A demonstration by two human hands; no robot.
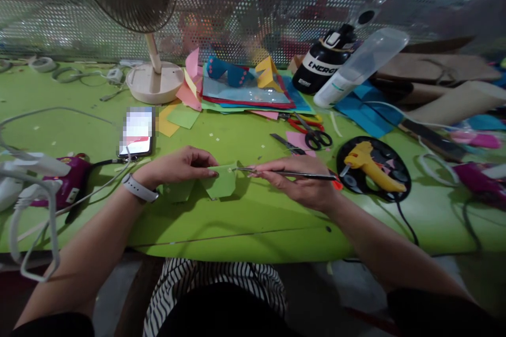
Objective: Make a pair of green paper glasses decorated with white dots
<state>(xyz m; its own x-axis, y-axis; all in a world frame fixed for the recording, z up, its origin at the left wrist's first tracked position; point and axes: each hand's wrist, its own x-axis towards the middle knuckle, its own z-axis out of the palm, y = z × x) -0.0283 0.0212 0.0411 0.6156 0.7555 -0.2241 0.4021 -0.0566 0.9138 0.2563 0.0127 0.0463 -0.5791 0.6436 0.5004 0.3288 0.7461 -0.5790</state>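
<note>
My left hand (184,165), with a pale watch on the wrist, pinches the upper edge of a green folded paper cutout (221,183) above the green table. The cutout has angular, glasses-like shapes. In my right hand (298,181) is a thin metal tool like tweezers (292,173), pointing left. Its tip is at the upper right of the cutout, beside a tiny pale piece. Whether the tip grips that piece is too small to tell.
Black-handled scissors (316,138) lie beyond my right hand; a yellow glue gun (373,168) rests on a black plate to the right. Behind stand a fan (154,81), stacked coloured paper with blue paper glasses (229,72), and a black bottle (316,66). A phone (138,129) lies left.
</note>
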